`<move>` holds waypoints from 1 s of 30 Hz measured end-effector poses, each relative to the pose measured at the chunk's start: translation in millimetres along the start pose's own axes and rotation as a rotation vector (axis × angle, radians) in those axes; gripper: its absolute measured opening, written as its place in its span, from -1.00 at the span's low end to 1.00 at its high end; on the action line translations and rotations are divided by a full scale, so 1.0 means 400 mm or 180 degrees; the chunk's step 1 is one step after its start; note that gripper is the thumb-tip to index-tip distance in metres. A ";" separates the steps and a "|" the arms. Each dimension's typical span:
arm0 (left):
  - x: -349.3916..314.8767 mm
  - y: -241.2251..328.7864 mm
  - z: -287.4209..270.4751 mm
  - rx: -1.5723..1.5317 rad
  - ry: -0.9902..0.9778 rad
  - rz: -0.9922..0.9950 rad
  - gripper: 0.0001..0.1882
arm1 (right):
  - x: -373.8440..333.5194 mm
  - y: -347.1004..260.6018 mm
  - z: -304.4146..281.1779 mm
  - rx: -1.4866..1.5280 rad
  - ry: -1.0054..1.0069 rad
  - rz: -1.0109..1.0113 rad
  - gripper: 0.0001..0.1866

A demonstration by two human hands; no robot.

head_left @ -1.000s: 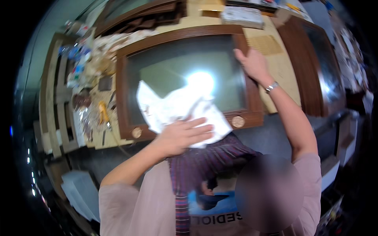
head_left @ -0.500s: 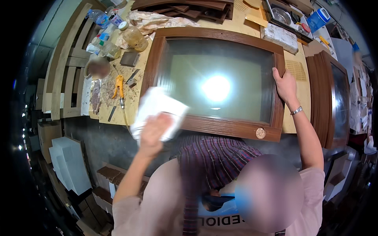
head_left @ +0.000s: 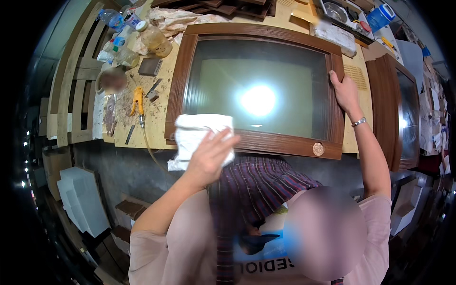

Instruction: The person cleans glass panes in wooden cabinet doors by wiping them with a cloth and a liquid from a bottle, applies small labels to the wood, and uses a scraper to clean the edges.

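Note:
A brown wooden cabinet door (head_left: 180, 85) with a glass panel (head_left: 228, 85) lies on the workbench in front of me, its near edge slightly past the bench edge. My left hand (head_left: 211, 154) holds a folded white cloth (head_left: 197, 130) over the door's near left corner, fingers stretched across it. Around the right side of the frame my right hand (head_left: 346, 92) is closed, thumb on top and fingers hidden beneath. A round speckled spot (head_left: 318, 149) marks the near right corner. A bright light reflects in the glass.
Left on the bench (head_left: 156, 109) lie a yellow air blow gun (head_left: 137, 99) with a hose, a dark block (head_left: 150, 67) and several bottles (head_left: 156, 42). Crumpled cloth (head_left: 185, 21) and brown boards (head_left: 223, 7) are at the back. Stacked doors (head_left: 384, 104) stand right.
My left hand and the cloth have moved right along the door's near left corner. The right hand keeps its hold, and the view has shifted slightly.

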State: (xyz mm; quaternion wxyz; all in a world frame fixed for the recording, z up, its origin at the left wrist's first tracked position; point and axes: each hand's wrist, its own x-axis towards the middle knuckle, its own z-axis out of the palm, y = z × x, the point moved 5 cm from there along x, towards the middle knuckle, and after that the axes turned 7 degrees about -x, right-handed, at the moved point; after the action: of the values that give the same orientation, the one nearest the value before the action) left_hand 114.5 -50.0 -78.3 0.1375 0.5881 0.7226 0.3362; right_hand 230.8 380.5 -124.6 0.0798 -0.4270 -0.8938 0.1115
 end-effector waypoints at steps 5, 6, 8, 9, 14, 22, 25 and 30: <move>-0.022 -0.059 -0.074 0.0556 -0.0054 -0.0269 -0.38 | -0.015 0.021 -0.010 -0.0189 0.0299 0.0087 -0.18; -0.005 -0.054 -0.056 0.0441 -0.0190 -0.0096 -0.37 | -0.027 0.034 -0.016 -0.0226 0.0336 0.0202 -0.18; 0.094 -0.013 0.033 0.0118 -0.0326 0.0467 -0.35 | -0.026 0.076 -0.078 0.0095 -0.0029 0.0566 -0.23; 0.138 0.017 0.083 -0.0169 -0.0592 0.0850 -0.34 | -0.048 0.055 -0.129 0.0442 -0.0351 0.0687 -0.33; 0.069 -0.129 -0.016 -0.0631 -0.0341 0.0193 -0.45 | -0.011 -0.008 0.002 0.0545 -0.0116 0.0373 -0.34; 0.384 -0.081 0.022 -0.2230 0.0835 -0.1381 -0.57 | -0.046 0.022 -0.001 0.0491 0.0060 0.0415 -0.35; 0.482 0.098 0.191 -0.0339 -0.1137 0.0462 -0.38 | -0.030 0.002 -0.007 0.0416 -0.0023 0.0406 -0.36; 0.521 -0.279 0.017 0.1627 -0.0565 0.0057 -0.28 | -0.007 -0.020 0.028 0.0795 -0.0029 0.0365 -0.39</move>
State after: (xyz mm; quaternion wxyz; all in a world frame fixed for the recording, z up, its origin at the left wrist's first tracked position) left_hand -22.4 139.4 -114.7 0.0445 0.6373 0.7639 0.0912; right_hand 224.0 371.9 -133.5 0.1218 -0.4636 -0.8474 0.2283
